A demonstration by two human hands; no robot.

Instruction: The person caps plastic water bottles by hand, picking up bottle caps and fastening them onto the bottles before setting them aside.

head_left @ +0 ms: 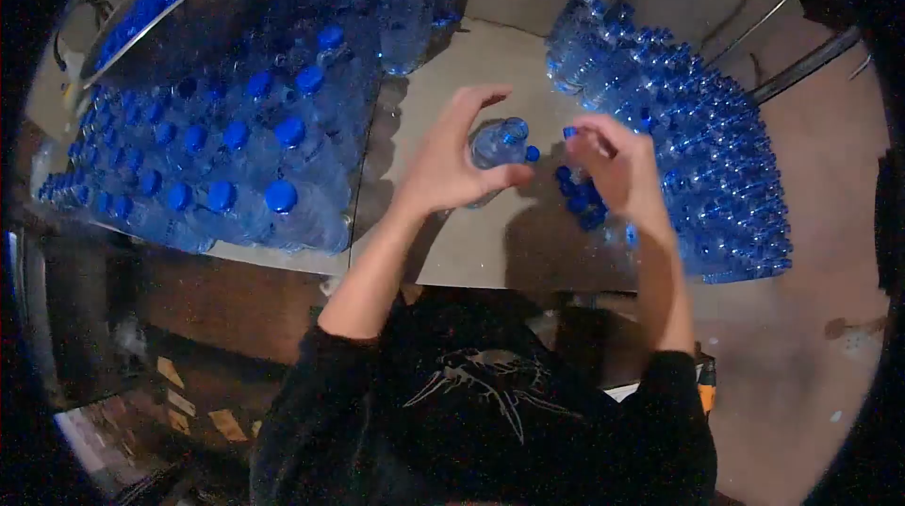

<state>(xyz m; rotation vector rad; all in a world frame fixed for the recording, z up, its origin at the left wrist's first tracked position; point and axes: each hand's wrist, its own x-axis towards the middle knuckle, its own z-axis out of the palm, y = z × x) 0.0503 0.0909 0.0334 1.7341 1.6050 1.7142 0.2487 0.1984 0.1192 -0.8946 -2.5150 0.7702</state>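
Observation:
My left hand (452,157) curves around a clear plastic bottle (498,142) with no cap on its neck. Its thumb crosses in front of the bottle, while the fingers stay spread apart from it; whether the palm touches the bottle I cannot tell. To the right, my right hand (617,162) is slightly blurred and pinches a small blue bottle cap (570,132) at its fingertips. Another blue cap (533,154) shows just right of the bottle. Below my right hand lies a small pile of loose blue caps (577,199).
Capped bottles (222,197) stand densely packed on the left of the light tabletop (452,256). Uncapped bottles (721,166) crowd the right side. A large metal-rimmed container of blue caps (174,1) is at upper left. Metal bars (806,63) rise behind the right-hand bottles.

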